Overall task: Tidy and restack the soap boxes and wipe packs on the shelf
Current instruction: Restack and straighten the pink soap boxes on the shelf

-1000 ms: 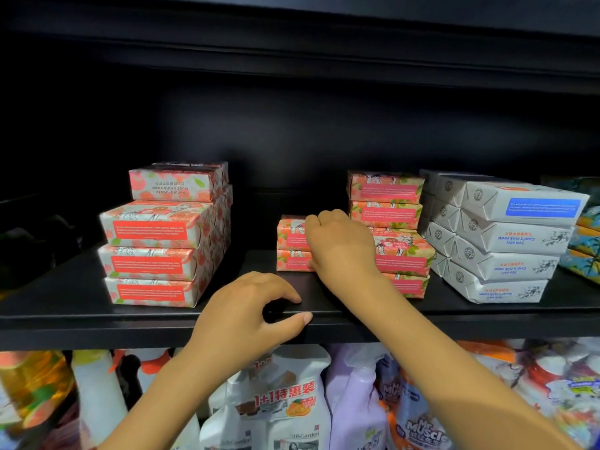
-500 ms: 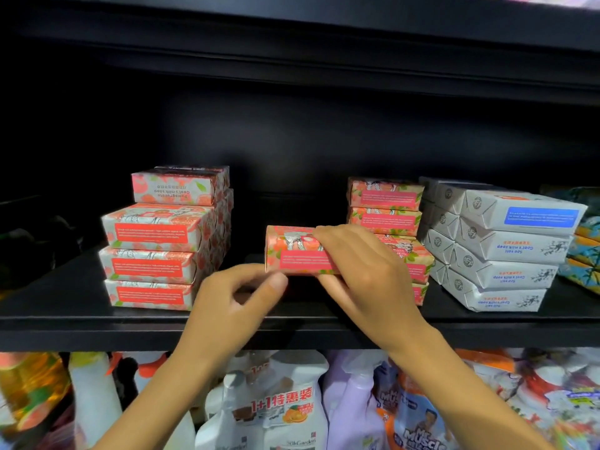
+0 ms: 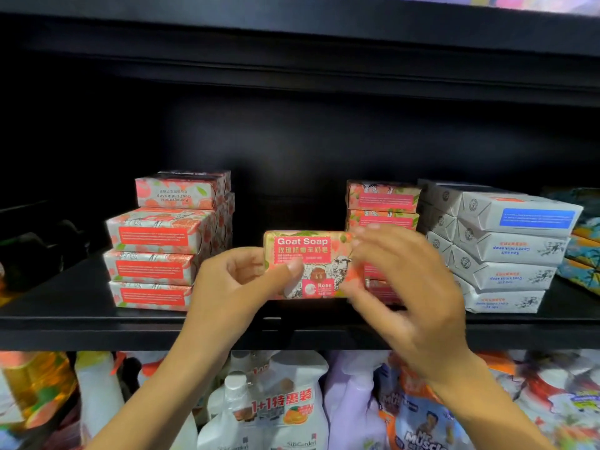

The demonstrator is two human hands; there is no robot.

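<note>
A pink rose Goat Soap box (image 3: pixel 311 254) is held up in front of the black shelf (image 3: pixel 81 319), its front label facing me. My left hand (image 3: pixel 240 293) pinches its left end, thumb across the lower front. My right hand (image 3: pixel 409 287), blurred, has its fingers at the box's right end. A stack of pink soap boxes (image 3: pixel 159 251) stands at the left. Another pink stack (image 3: pixel 383 203) stands behind my right hand, partly hidden. White soap boxes (image 3: pixel 506 251) are stacked at the right.
Colourful packs (image 3: pixel 584 248) lie at the far right of the shelf. Dark items (image 3: pixel 29 251) sit at the far left. On the level below are detergent bottles and refill pouches (image 3: pixel 276 414). Another shelf board hangs overhead.
The rose soap box has been lifted off the middle stack and turned so that its front label faces me. My left hand has come up from the shelf edge and gripped its left end.
</note>
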